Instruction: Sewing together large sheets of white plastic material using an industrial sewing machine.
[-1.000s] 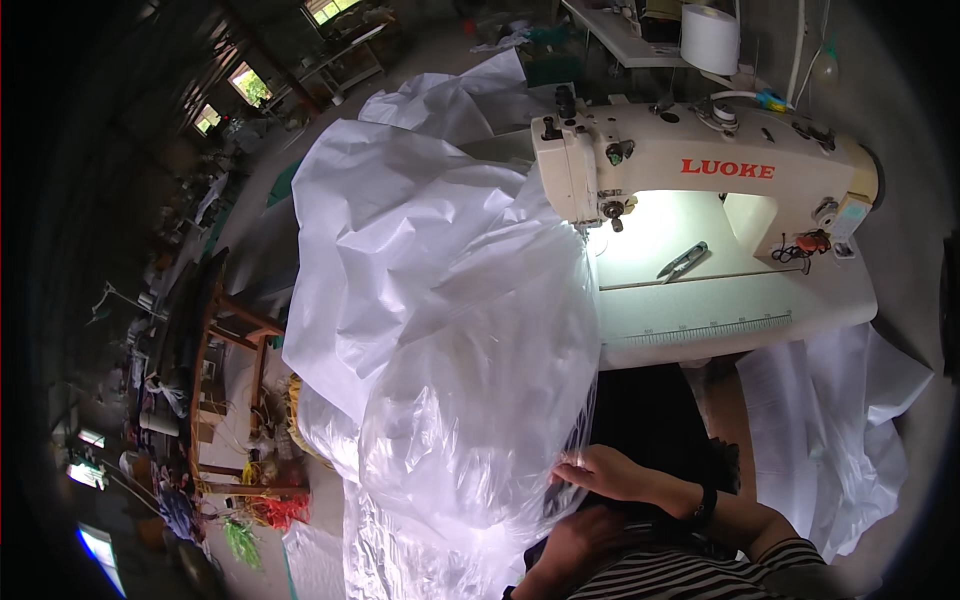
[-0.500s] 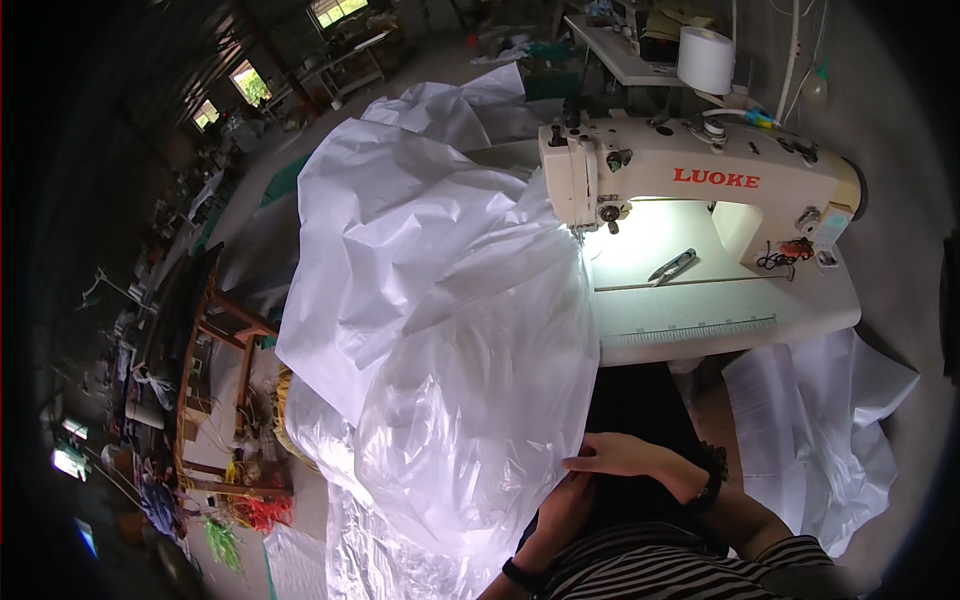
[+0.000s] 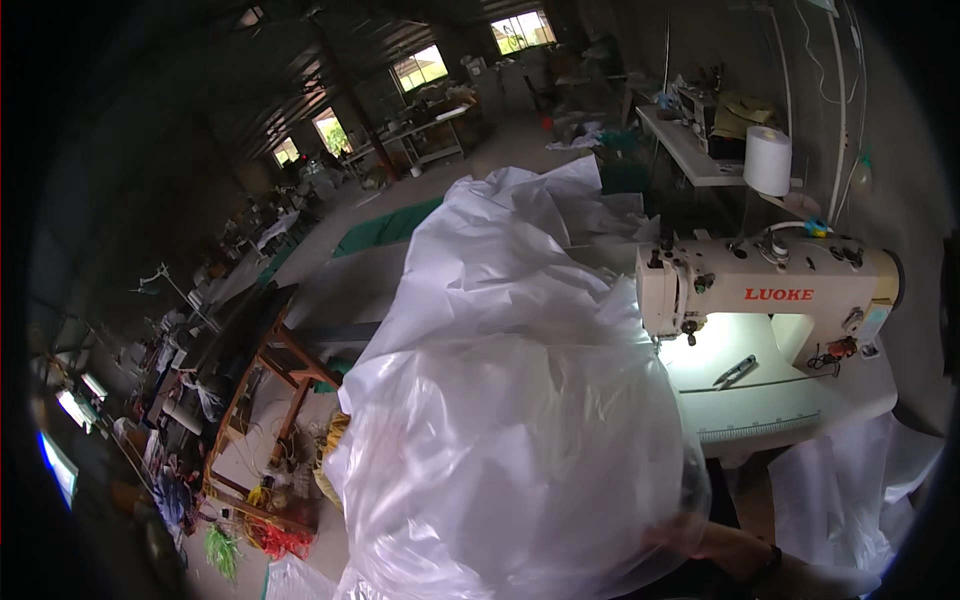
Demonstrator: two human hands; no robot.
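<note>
A dim workshop fills the view, seen from above a sewing station. The largest thing is a billowing mass of white plastic sheeting (image 3: 500, 420), partly opaque and partly clear. It rises from the lower edge up and to the left of a cream sewing machine (image 3: 765, 290), running lengthwise away from the person toward the far floor.

The machine stands on a pale counter (image 3: 800, 415), its lamp lighting the plate. More white sheeting (image 3: 850, 500) hangs off the counter's near edge at right. A white thread cone (image 3: 768, 160) stands behind the machine. A small pair of snips (image 3: 737, 370) lies on the lit counter.

The right hand (image 3: 700, 540) is at the lower right, under the clear film, a dark band at the wrist. The sheeting lies above and to the left of it, touching. Whether its grip is spread or pinching the film cannot be told. The left hand is out of sight, so the right is the nearer one showing.
</note>
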